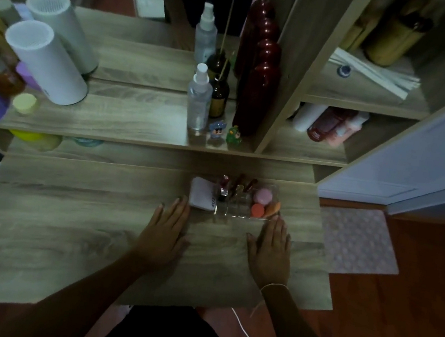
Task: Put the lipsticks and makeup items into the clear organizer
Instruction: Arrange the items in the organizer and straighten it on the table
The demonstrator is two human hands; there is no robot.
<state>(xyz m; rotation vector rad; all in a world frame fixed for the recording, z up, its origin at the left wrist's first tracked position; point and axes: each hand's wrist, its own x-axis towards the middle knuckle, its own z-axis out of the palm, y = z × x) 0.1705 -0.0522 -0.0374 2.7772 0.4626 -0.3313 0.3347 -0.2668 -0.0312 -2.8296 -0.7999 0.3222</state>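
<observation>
hands flat on table (62,229), filled clear organizer (245,202), white case (201,194) lettering unreadable

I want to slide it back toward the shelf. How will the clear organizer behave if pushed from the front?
The clear organizer looks like rigid plastic, so it should slide as one piece on the smooth wooden table. The lipsticks stand upright in it, so a jerky push might rattle or tilt them. It probably feels light.

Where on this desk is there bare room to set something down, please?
The desk is bare left of the left hand, out to its left edge, and also between both hands. It is crowded at the back right, where the white case touches the organizer, with the right hand just before it.
</observation>
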